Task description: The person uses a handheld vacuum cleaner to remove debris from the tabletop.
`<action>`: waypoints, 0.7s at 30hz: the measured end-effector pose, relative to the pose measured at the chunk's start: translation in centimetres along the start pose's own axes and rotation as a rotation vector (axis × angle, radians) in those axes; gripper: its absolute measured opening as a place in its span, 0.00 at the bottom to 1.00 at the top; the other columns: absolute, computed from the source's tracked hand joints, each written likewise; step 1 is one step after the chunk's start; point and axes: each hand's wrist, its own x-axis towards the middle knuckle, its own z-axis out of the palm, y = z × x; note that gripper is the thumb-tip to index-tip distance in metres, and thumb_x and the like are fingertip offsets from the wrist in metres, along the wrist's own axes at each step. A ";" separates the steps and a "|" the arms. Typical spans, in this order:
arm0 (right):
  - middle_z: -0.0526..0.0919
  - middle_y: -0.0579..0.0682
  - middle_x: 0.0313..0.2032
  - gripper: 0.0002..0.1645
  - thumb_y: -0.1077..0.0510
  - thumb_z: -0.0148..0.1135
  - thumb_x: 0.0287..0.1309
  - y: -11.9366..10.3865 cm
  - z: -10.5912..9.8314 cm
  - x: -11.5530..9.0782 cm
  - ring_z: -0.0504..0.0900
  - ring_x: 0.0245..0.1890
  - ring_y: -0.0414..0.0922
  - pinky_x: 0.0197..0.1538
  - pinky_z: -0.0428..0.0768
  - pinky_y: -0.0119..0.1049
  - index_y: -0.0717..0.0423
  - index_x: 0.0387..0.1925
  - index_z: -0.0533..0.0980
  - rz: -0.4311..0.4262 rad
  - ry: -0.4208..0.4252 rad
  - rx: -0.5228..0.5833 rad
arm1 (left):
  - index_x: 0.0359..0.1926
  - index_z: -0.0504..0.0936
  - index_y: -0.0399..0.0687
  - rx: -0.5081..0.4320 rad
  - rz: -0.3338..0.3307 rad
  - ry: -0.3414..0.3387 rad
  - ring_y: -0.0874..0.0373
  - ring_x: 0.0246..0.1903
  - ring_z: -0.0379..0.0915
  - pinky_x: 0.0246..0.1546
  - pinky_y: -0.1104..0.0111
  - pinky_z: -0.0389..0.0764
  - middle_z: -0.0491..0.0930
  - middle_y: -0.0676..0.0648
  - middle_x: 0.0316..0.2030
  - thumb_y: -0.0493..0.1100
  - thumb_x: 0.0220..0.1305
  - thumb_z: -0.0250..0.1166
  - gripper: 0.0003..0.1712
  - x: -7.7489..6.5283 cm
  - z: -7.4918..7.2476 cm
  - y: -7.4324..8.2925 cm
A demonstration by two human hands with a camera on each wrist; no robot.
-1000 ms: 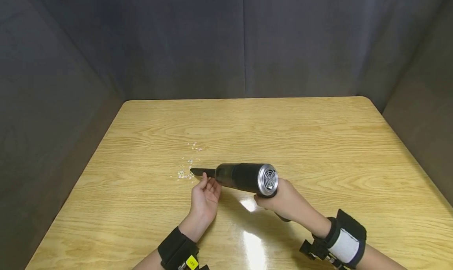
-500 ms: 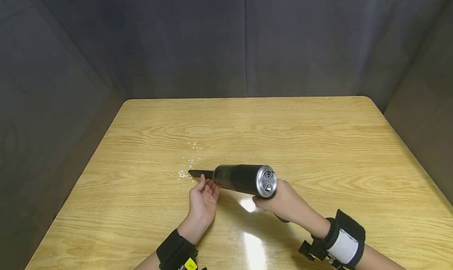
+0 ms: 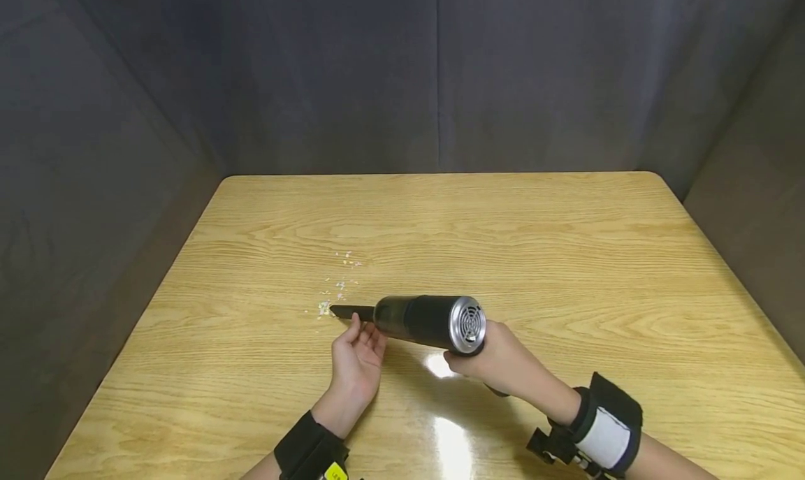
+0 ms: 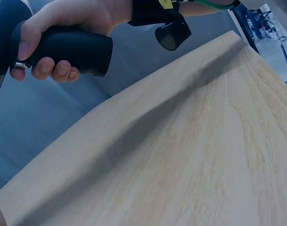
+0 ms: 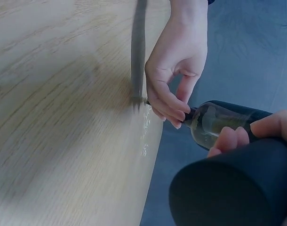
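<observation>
A black handheld vacuum cleaner (image 3: 421,319) with a silver vented end lies across the middle of the head view, its narrow nozzle (image 3: 349,312) pointing left. My right hand (image 3: 487,358) grips its thick handle (image 4: 80,49); the left wrist view shows the thumb by a small silver button. My left hand (image 3: 360,365) pinches the nozzle between thumb and fingers, as the right wrist view also shows. The nozzle's tip is right at a small cluster of pale paper bits (image 3: 324,308). Through the clear dust cup (image 5: 214,123) some of the inside shows.
More scattered bits (image 3: 348,260) lie farther back on the wooden table (image 3: 534,235). Dark grey cloth walls (image 3: 327,82) stand behind and at both sides. Each wrist wears a black strap (image 3: 308,445) with a camera.
Both hands have moved slightly left and toward me with the vacuum cleaner, its tip shifting left into the cluster. Fewer bits show around the tip than before.
</observation>
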 end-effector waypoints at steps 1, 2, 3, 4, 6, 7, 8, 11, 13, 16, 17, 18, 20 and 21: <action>0.83 0.57 0.30 0.25 0.62 0.70 0.40 0.0 0.1 0.0 0.73 0.18 0.39 0.22 0.76 0.34 0.69 0.43 0.74 0.000 0.002 -0.004 | 0.41 0.63 0.45 -0.004 0.002 0.001 0.64 0.27 0.72 0.30 0.78 0.80 0.72 0.52 0.25 0.43 0.72 0.47 0.06 0.0 0.0 0.1; 0.83 0.57 0.30 0.25 0.62 0.70 0.40 -0.1 0.1 0.1 0.72 0.18 0.39 0.21 0.76 0.34 0.68 0.42 0.74 0.001 0.006 -0.009 | 0.40 0.63 0.45 -0.007 0.005 0.002 0.64 0.26 0.72 0.30 0.78 0.80 0.73 0.52 0.25 0.44 0.71 0.47 0.06 0.1 -0.1 0.1; 0.83 0.57 0.30 0.24 0.62 0.70 0.39 -0.2 0.2 0.2 0.72 0.18 0.39 0.21 0.76 0.34 0.68 0.41 0.75 0.004 0.009 -0.013 | 0.40 0.63 0.45 -0.009 0.008 0.003 0.64 0.26 0.72 0.29 0.78 0.79 0.73 0.52 0.24 0.44 0.71 0.48 0.06 0.1 -0.1 0.2; 0.82 0.56 0.30 0.24 0.62 0.70 0.39 -0.2 0.3 0.2 0.72 0.18 0.39 0.21 0.76 0.34 0.68 0.41 0.75 0.005 0.010 -0.020 | 0.40 0.63 0.46 -0.013 0.010 0.005 0.64 0.26 0.72 0.29 0.78 0.79 0.73 0.53 0.24 0.44 0.71 0.48 0.06 0.2 -0.2 0.3; 0.82 0.56 0.29 0.22 0.62 0.70 0.39 -0.4 0.4 0.4 0.72 0.18 0.39 0.21 0.75 0.34 0.67 0.40 0.75 0.006 0.013 -0.031 | 0.40 0.63 0.46 -0.021 0.013 0.006 0.64 0.25 0.71 0.29 0.78 0.79 0.73 0.53 0.24 0.44 0.71 0.48 0.06 0.3 -0.2 0.5; 0.82 0.56 0.29 0.22 0.62 0.69 0.39 -0.4 0.5 0.6 0.72 0.17 0.39 0.21 0.75 0.34 0.67 0.40 0.75 0.007 0.011 -0.035 | 0.40 0.62 0.46 -0.025 0.013 0.006 0.64 0.25 0.71 0.29 0.78 0.79 0.73 0.53 0.23 0.44 0.71 0.48 0.06 0.3 -0.2 0.5; 0.82 0.56 0.29 0.22 0.62 0.69 0.40 -0.4 0.6 0.7 0.72 0.17 0.39 0.21 0.75 0.34 0.67 0.40 0.75 0.008 0.008 -0.037 | 0.40 0.62 0.47 -0.029 0.014 0.005 0.64 0.25 0.70 0.28 0.78 0.79 0.72 0.53 0.24 0.44 0.71 0.48 0.06 0.3 -0.2 0.6; 0.82 0.56 0.29 0.22 0.62 0.68 0.40 -0.5 0.8 0.9 0.72 0.17 0.39 0.21 0.76 0.34 0.67 0.41 0.75 0.007 -0.002 -0.041 | 0.40 0.63 0.46 -0.043 0.014 0.013 0.64 0.24 0.70 0.28 0.78 0.79 0.72 0.53 0.23 0.44 0.71 0.48 0.06 0.4 -0.2 0.8; 0.82 0.56 0.28 0.23 0.62 0.68 0.40 -0.5 0.9 1.0 0.72 0.16 0.39 0.20 0.76 0.34 0.66 0.42 0.75 0.013 -0.008 -0.038 | 0.39 0.63 0.46 -0.048 0.014 0.015 0.64 0.24 0.70 0.27 0.78 0.79 0.72 0.52 0.23 0.44 0.71 0.48 0.06 0.5 -0.2 0.9; 0.82 0.56 0.28 0.23 0.62 0.68 0.41 -0.6 1.0 1.1 0.72 0.16 0.39 0.20 0.76 0.34 0.66 0.42 0.75 0.015 -0.006 -0.036 | 0.38 0.64 0.46 -0.051 0.017 0.017 0.64 0.24 0.70 0.27 0.78 0.79 0.72 0.52 0.23 0.43 0.71 0.48 0.06 0.7 -0.2 1.1; 0.82 0.56 0.29 0.24 0.62 0.68 0.41 -0.7 1.0 1.1 0.72 0.16 0.39 0.20 0.76 0.34 0.66 0.43 0.75 0.018 -0.002 -0.034 | 0.38 0.64 0.46 -0.051 0.017 0.015 0.64 0.24 0.70 0.28 0.78 0.80 0.72 0.52 0.23 0.43 0.71 0.48 0.06 0.8 -0.2 1.1; 0.82 0.56 0.29 0.24 0.62 0.68 0.41 -0.7 1.0 1.1 0.72 0.17 0.39 0.20 0.76 0.34 0.67 0.43 0.75 0.018 0.001 -0.034 | 0.38 0.64 0.45 -0.052 0.016 0.014 0.64 0.24 0.70 0.28 0.78 0.80 0.72 0.52 0.23 0.43 0.71 0.48 0.06 0.9 -0.2 1.1; 0.82 0.56 0.29 0.24 0.61 0.68 0.41 -0.7 1.0 1.2 0.72 0.17 0.39 0.21 0.75 0.34 0.67 0.43 0.75 0.019 0.005 -0.032 | 0.38 0.63 0.45 -0.050 0.015 0.015 0.64 0.24 0.71 0.28 0.78 0.80 0.72 0.52 0.23 0.43 0.71 0.48 0.06 1.0 -0.2 1.2; 0.82 0.56 0.29 0.24 0.61 0.68 0.41 -0.7 1.1 1.3 0.73 0.17 0.39 0.21 0.75 0.34 0.67 0.43 0.75 0.019 0.008 -0.033 | 0.38 0.63 0.45 -0.050 0.014 0.017 0.64 0.24 0.71 0.28 0.78 0.80 0.72 0.52 0.23 0.43 0.71 0.48 0.06 1.1 -0.2 1.2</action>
